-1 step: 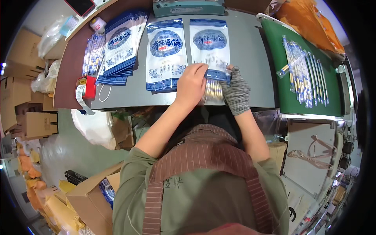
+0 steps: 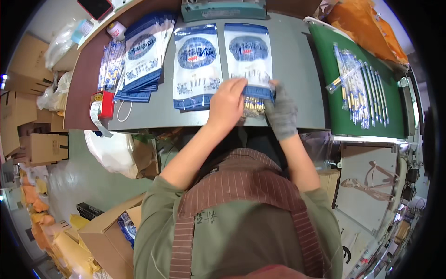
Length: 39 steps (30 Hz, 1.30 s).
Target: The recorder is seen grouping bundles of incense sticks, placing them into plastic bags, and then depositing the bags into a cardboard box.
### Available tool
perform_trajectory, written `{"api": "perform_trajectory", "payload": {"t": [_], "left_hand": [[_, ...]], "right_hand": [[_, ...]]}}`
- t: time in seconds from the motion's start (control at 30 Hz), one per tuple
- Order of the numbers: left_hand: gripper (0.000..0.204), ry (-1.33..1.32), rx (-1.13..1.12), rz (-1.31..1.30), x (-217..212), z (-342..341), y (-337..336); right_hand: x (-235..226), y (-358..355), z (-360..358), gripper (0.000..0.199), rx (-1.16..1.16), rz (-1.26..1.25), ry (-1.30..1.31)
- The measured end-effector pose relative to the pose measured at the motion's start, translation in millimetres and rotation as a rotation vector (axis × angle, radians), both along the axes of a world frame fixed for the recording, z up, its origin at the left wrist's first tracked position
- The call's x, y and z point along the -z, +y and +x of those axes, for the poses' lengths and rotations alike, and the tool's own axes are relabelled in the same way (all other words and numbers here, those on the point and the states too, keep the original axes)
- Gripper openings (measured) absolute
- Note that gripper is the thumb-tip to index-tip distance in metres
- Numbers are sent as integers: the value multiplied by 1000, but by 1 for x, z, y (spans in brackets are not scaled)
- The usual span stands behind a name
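A white and blue plastic bag [image 2: 250, 67] lies flat before me, with the ends of a bundle of slim wrapped chopsticks [image 2: 254, 107] showing at its lower edge. My left hand [image 2: 226, 103] has its fingers closed on the bag's lower left corner, against the bundle. In a grey fingerless glove, my right hand [image 2: 281, 111] grips the lower right corner; motion smears it, and its fingers are partly hidden. Just left of my left hand is a second bag [image 2: 197, 72] of the same kind, lying flat.
On the left are stacked bags [image 2: 141, 58], wrapped sticks [image 2: 111, 65] and a red tape dispenser [image 2: 107, 104]. A teal box [image 2: 224, 10] stands at the back. More wrapped sticks [image 2: 355, 93] lie on a green board [image 2: 325, 51] to the right. An open carton [image 2: 109, 232] sits below left.
My right hand has shifted slightly downward and is blurred now. The bag's lower edge has come down a little over the chopstick ends. My left hand stays nearly in place.
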<state>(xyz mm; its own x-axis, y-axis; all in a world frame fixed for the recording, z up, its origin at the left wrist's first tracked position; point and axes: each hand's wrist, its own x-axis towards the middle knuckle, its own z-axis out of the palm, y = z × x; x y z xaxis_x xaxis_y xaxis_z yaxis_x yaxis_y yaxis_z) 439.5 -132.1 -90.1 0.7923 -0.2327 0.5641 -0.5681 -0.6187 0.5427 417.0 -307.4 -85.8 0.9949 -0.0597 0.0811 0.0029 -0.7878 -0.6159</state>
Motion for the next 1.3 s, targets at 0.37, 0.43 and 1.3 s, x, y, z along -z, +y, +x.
{"api": "perform_trajectory", "payload": {"t": [0.37, 0.43, 1.3], "left_hand": [[35, 37, 59, -46, -97, -2, 25], [28, 123, 145, -200, -166, 5, 26], [31, -48, -109, 450, -13, -26, 127]], "right_hand": [[-101, -30, -12, 33, -214, 295, -477], [-172, -28, -12, 24, -224, 265, -359], [20, 73, 27, 30, -587, 19, -291]]}}
